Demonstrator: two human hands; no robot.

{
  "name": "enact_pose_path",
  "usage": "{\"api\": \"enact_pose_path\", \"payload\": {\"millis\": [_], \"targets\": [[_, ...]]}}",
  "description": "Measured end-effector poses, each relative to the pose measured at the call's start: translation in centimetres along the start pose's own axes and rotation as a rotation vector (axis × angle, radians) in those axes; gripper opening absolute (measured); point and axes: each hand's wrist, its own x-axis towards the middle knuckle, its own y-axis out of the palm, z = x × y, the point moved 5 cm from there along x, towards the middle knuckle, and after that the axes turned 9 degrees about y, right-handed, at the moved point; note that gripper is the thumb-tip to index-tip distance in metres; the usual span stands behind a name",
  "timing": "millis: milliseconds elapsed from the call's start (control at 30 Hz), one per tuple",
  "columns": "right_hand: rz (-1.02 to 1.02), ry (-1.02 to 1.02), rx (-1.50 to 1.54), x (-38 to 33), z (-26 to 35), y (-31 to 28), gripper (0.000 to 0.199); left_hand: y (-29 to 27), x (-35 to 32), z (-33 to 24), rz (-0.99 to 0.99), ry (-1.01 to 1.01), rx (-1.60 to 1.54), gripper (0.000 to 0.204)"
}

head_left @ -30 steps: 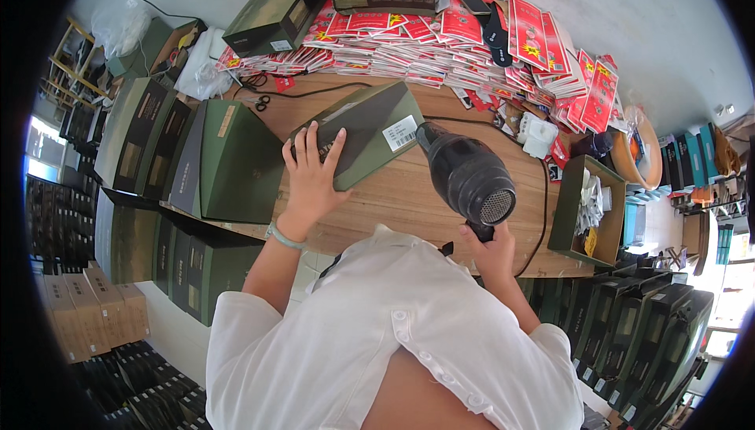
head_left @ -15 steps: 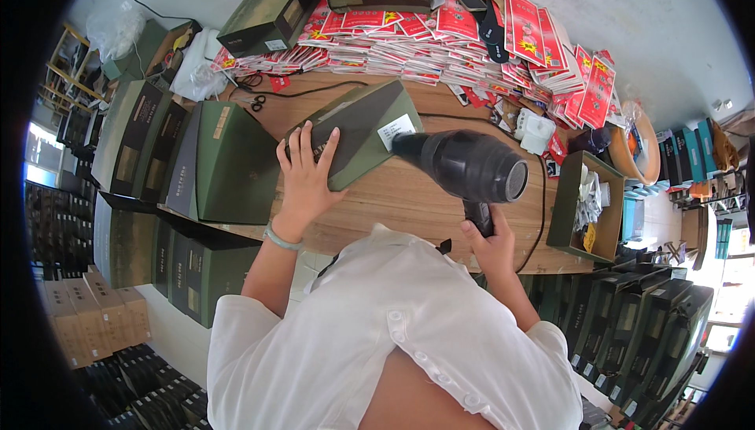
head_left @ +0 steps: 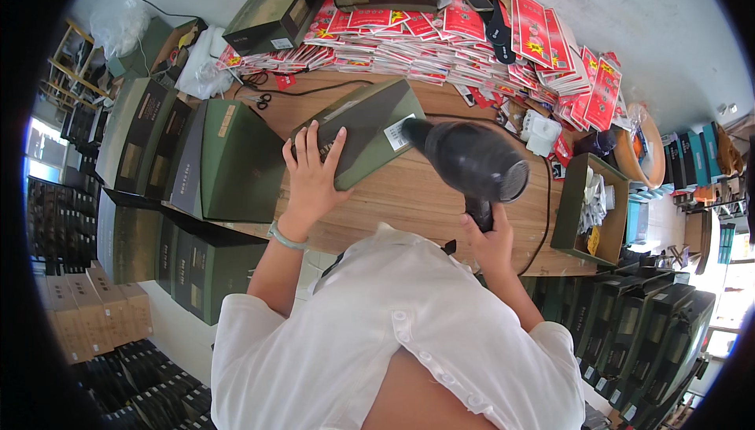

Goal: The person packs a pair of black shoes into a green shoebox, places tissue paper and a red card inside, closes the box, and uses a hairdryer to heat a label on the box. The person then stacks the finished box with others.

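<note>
By a pale wall, a wooden table bears a green box, long axis slanting away rightward; the left hand lies on it, fingers spread. The right hand grips a hair dryer, nozzle pointing left.

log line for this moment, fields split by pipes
left hand: splayed on green box | right hand: gripping black hair dryer | nozzle: toward white label | surface: wooden table
</note>
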Motion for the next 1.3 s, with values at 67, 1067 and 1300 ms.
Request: {"api": "enact_pose_path", "payload": {"millis": [67, 1067, 1300], "targets": [[-0.013, -0.083, -0.069, 0.2, 0.1, 0.1, 0.047, -0.1, 0.1, 0.0, -0.002, -0.002, -0.003, 0.115], [0.024, -0.052, -0.114, -0.2, 0.5, 0.2, 0.057, -0.3, 0.0, -0.2, 0.047, -0.021, 0.005, 0.118], [0.056, -0.018, -0.04, -0.7, -0.4, -0.4, 0.051, -0.2, 0.1, 0.1, 0.059, -0.021, 0.004, 0.118]]}}
